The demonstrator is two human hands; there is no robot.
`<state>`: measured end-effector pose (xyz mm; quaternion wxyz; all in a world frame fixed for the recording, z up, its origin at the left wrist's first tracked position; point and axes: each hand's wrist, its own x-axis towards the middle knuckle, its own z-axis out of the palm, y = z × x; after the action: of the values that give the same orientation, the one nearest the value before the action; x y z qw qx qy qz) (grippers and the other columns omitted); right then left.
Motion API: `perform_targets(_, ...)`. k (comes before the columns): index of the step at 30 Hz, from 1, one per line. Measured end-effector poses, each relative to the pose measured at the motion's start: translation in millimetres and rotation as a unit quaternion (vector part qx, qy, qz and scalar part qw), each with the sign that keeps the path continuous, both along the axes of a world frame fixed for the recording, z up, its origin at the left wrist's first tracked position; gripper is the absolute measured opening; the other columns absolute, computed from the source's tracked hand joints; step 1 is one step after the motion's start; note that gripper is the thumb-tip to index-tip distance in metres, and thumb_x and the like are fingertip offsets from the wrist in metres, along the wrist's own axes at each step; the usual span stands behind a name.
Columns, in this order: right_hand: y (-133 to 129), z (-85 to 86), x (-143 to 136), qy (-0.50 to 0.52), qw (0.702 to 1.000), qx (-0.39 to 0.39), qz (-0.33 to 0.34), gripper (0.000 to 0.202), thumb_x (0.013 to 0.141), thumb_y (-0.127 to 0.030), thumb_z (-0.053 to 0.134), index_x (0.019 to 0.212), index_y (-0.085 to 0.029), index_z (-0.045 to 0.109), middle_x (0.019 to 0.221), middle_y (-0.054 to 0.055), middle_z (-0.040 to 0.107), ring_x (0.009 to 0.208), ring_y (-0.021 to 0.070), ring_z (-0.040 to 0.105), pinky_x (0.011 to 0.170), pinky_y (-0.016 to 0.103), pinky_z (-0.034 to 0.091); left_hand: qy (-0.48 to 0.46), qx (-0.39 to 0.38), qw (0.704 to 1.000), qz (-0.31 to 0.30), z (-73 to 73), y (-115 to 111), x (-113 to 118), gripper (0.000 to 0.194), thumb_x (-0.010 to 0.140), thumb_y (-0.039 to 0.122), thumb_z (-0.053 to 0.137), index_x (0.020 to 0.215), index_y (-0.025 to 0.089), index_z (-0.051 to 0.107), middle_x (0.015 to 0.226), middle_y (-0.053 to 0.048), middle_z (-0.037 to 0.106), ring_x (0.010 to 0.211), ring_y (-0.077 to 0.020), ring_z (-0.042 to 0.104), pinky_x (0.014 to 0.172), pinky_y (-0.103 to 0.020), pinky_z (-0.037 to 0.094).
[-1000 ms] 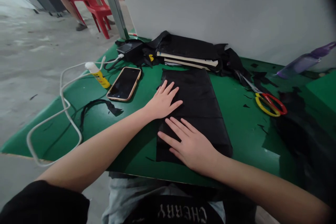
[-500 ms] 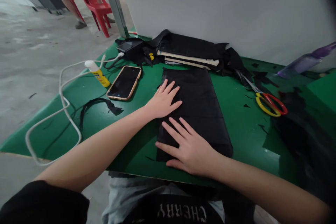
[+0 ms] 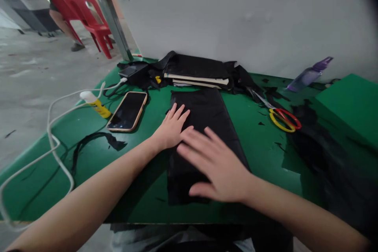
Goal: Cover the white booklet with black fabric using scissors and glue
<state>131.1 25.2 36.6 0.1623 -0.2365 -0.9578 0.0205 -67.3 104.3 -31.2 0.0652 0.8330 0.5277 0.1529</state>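
Note:
A flat rectangle of black fabric (image 3: 211,114) lies on the green table in front of me. Resting on its left edge, my left hand (image 3: 173,126) is open, fingers spread and pointing away from me. My right hand (image 3: 214,167), slightly blurred, is over the near half of the cloth with fingers stretched out and thumb apart. Whether its palm touches the cloth I cannot tell. Part of the fabric is hidden under both hands. To the right are scissors (image 3: 282,119) with red and yellow handles.
Behind the cloth sits a black-wrapped stack (image 3: 196,67) with pale edges. On the left are a phone (image 3: 128,111), a glue stick (image 3: 99,106), a white cable (image 3: 56,138) and a black strip (image 3: 97,136). A purple bottle (image 3: 307,76) leans at the back right. Someone sits beyond, near red chairs (image 3: 88,15).
My right hand has lifted a little and blurred, its fingers shifting toward my left hand. My left hand stays on the cloth. The whole view has tilted upward and moved right.

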Motion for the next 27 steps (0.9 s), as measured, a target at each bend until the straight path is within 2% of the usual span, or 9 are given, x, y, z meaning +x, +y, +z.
perform_targets(2,24,21.6,23,0.085,0.986,0.050,-0.136,0.053,0.094,-0.042,0.036,0.142,-0.020,0.032,0.144,0.008,0.042,0.134,0.0222,0.035,0.114,0.047,0.023,0.004,0.003,1.000,-0.001,0.2,1,0,0.063,0.093,0.051,0.033,0.143,0.011,0.032,0.153,-0.014,0.021,0.143,-0.0309,0.000,0.113,-0.050,0.019)
perform_targets(5,75,34.0,79,0.156,0.922,0.143,-0.325,0.045,0.092,-0.033,0.040,0.134,-0.018,0.043,0.135,0.011,0.050,0.127,0.0252,0.043,0.107,0.045,0.033,0.009,-0.002,1.000,0.000,1.6,1,0,0.065,0.093,0.054,0.030,0.144,0.013,0.031,0.154,-0.012,0.020,0.143,-0.0316,0.002,0.112,-0.050,0.021)
perform_targets(9,135,-3.0,168,0.093,0.838,0.136,-0.521,0.049,0.089,-0.036,0.040,0.127,-0.007,0.048,0.125,0.019,0.056,0.120,0.0305,0.048,0.101,0.046,0.036,0.013,-0.002,1.000,0.007,-0.4,2,0,0.065,0.093,0.054,0.030,0.144,0.014,0.032,0.154,-0.011,0.020,0.142,-0.0326,0.002,0.111,-0.052,0.023)
perform_targets(12,150,-46.7,214,0.002,0.779,0.044,-0.625,0.062,0.090,-0.043,0.033,0.135,-0.001,0.037,0.139,0.025,0.041,0.131,0.0346,0.036,0.107,0.055,0.024,0.014,0.005,1.000,0.003,-4.2,4,0,0.065,0.093,0.054,0.030,0.144,0.014,0.033,0.154,-0.011,0.020,0.142,-0.0322,0.001,0.111,-0.051,0.023)
perform_targets(15,150,-72.3,227,-0.049,0.765,-0.039,-0.641,0.072,0.090,-0.052,0.027,0.138,0.001,0.033,0.146,0.026,0.031,0.136,0.0355,0.028,0.107,0.055,0.024,0.013,0.011,1.000,0.005,-4.2,4,0,0.064,0.093,0.055,0.030,0.143,0.015,0.033,0.154,-0.010,0.021,0.142,-0.0317,0.002,0.111,-0.051,0.025)
perform_targets(17,149,-75.4,219,-0.043,0.769,-0.019,-0.637,0.076,0.090,-0.055,0.026,0.141,0.002,0.029,0.148,0.026,0.026,0.138,0.0359,0.023,0.109,0.056,0.020,0.016,0.008,1.000,0.007,-1.2,3,1,0.064,0.093,0.055,0.030,0.144,0.015,0.033,0.154,-0.010,0.021,0.142,-0.0316,0.003,0.111,-0.050,0.024)
perform_targets(21,146,-73.0,173,0.022,0.857,0.063,-0.511,0.070,0.092,-0.052,0.028,0.144,-0.005,0.026,0.151,0.019,0.024,0.141,0.0292,0.018,0.113,0.051,0.019,0.022,-0.005,1.000,0.010,6.2,-1,2,0.064,0.094,0.054,0.029,0.143,0.014,0.033,0.154,-0.010,0.020,0.142,-0.0315,0.002,0.112,-0.049,0.023)
perform_targets(24,141,-79.7,137,0.012,0.934,0.021,-0.357,0.057,0.094,-0.044,0.029,0.140,-0.012,0.035,0.146,0.016,0.037,0.137,0.0255,0.030,0.110,0.046,0.030,0.019,-0.013,1.000,0.008,9.2,-2,2,0.064,0.094,0.055,0.028,0.144,0.014,0.032,0.154,-0.011,0.019,0.142,-0.0318,0.001,0.112,-0.050,0.023)
perform_targets(27,133,-78.9,112,0.050,0.940,0.061,-0.331,0.048,0.093,-0.034,0.033,0.135,-0.011,0.041,0.142,0.018,0.042,0.134,0.0269,0.036,0.109,0.049,0.031,0.012,-0.016,1.000,0.016,10.0,-3,2,0.065,0.093,0.055,0.030,0.144,0.014,0.033,0.154,-0.012,0.020,0.142,-0.0344,-0.001,0.111,-0.052,0.023)
